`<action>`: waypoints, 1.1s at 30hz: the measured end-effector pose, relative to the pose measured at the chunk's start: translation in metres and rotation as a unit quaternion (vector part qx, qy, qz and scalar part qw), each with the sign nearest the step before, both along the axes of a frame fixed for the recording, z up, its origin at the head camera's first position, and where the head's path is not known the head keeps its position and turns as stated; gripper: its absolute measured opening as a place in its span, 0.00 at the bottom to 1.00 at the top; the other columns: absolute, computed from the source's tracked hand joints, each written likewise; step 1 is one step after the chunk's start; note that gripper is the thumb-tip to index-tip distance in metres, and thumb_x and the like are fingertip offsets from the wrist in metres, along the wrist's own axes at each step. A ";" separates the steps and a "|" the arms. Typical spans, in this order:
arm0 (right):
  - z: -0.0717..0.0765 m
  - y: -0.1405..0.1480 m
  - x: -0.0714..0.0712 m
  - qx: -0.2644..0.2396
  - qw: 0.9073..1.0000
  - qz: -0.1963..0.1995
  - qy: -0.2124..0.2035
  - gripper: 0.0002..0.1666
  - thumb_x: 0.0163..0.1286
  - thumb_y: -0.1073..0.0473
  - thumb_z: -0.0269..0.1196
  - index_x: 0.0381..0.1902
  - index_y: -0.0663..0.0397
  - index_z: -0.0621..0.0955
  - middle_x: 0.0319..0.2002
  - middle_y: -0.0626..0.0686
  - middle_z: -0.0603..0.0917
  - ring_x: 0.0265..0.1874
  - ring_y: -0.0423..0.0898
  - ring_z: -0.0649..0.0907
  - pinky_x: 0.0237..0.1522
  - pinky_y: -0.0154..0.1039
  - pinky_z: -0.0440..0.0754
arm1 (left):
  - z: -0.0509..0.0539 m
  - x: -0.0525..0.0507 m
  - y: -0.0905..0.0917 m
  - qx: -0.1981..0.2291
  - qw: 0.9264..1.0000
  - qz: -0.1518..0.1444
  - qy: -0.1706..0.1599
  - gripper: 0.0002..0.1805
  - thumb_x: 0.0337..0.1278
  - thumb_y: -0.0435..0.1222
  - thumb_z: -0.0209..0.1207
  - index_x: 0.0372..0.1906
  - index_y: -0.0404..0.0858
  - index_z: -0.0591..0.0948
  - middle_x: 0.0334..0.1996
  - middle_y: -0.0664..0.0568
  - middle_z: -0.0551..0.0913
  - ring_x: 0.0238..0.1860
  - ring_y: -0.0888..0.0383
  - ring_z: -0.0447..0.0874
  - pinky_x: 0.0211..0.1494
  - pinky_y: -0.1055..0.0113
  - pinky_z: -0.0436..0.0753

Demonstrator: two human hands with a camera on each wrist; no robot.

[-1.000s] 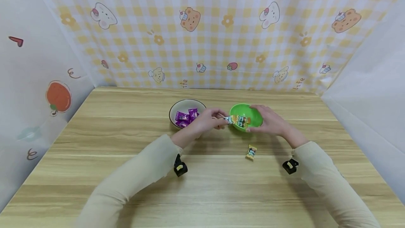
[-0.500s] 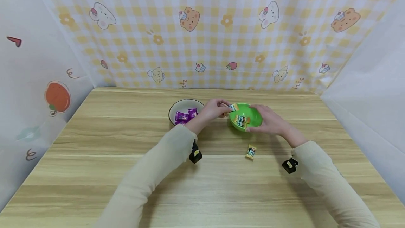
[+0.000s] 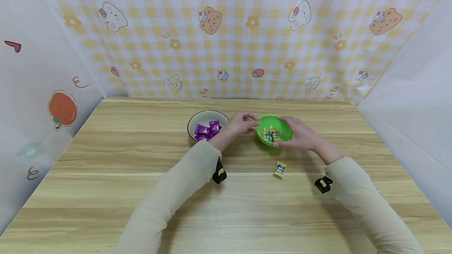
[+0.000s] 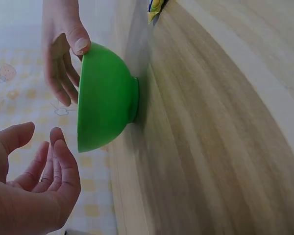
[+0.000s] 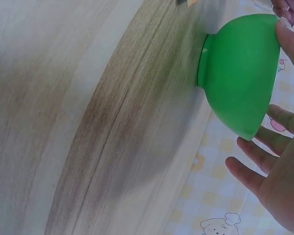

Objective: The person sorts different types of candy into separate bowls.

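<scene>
A green bowl (image 3: pixel 272 121) stands upright on the table with several small yellow-wrapped snack packets (image 3: pixel 270 134) inside. My right hand (image 3: pixel 300 135) holds the bowl by its right side, thumb at the near rim and fingers toward the far rim. Just off the bowl's left rim is my left hand (image 3: pixel 241 124). In the left wrist view its fingers (image 4: pixel 64 164) are loosely bent, with a gap between them and the thumb and nothing held. One more yellow packet (image 3: pixel 279 169) lies on the wood in front of the bowl.
To the left, a cream bowl (image 3: pixel 197 120) with a dark rim contains several purple-wrapped packets (image 3: pixel 212 125); the left forearm passes in front of it. Behind the wooden table (image 3: pixel 106 148) hangs a yellow checked cloth (image 3: pixel 233 46).
The left hand reached right and dropped its yellow packet into the green bowl, so its fingers are now apart and bare. The right hand has stayed on the bowl.
</scene>
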State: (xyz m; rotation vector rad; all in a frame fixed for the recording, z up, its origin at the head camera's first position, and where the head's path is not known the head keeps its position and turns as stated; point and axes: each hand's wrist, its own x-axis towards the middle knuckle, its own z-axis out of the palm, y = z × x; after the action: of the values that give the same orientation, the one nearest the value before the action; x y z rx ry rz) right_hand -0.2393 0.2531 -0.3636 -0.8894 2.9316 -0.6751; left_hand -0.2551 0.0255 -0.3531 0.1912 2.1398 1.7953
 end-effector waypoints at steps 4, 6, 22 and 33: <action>0.000 0.000 0.000 -0.001 1.000 0.002 0.001 0.54 0.43 0.37 0.68 0.60 0.63 0.62 0.54 0.63 0.69 0.50 0.57 0.68 0.47 0.54 0.68 | -0.002 0.005 -0.005 -0.003 1.000 -0.001 -0.002 0.11 0.52 0.30 0.58 0.41 0.30 0.76 0.32 0.42 0.79 0.36 0.44 0.79 0.43 0.57 0.77; 0.001 0.000 0.000 -0.003 1.000 0.002 -0.001 0.54 0.43 0.37 0.68 0.60 0.64 0.62 0.54 0.63 0.69 0.50 0.58 0.68 0.47 0.54 0.68 | -0.001 0.008 -0.007 -0.007 1.000 -0.007 -0.002 0.10 0.52 0.30 0.58 0.41 0.31 0.77 0.32 0.44 0.79 0.35 0.46 0.80 0.43 0.58 0.77; 0.005 0.003 0.001 -0.004 1.000 0.007 -0.017 0.53 0.44 0.40 0.69 0.61 0.63 0.61 0.55 0.63 0.67 0.51 0.57 0.68 0.46 0.54 0.69 | -0.011 0.039 -0.005 0.018 0.998 -0.050 -0.042 0.09 0.51 0.31 0.59 0.39 0.32 0.77 0.35 0.38 0.78 0.35 0.46 0.79 0.41 0.57 0.77; 0.013 0.019 -0.007 0.012 0.998 0.031 -0.048 0.50 0.45 0.42 0.69 0.59 0.65 0.64 0.57 0.66 0.66 0.56 0.61 0.64 0.55 0.57 0.59 | -0.020 0.051 -0.003 -0.010 0.997 -0.074 -0.034 0.09 0.50 0.33 0.60 0.38 0.34 0.78 0.29 0.46 0.79 0.36 0.45 0.79 0.38 0.60 0.78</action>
State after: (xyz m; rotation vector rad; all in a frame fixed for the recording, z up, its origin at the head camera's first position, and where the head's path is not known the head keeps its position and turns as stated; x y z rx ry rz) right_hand -0.2459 0.2718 -0.3508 -0.9129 2.8097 -0.6575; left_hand -0.2041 0.0222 -0.3728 0.2729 2.0400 1.6720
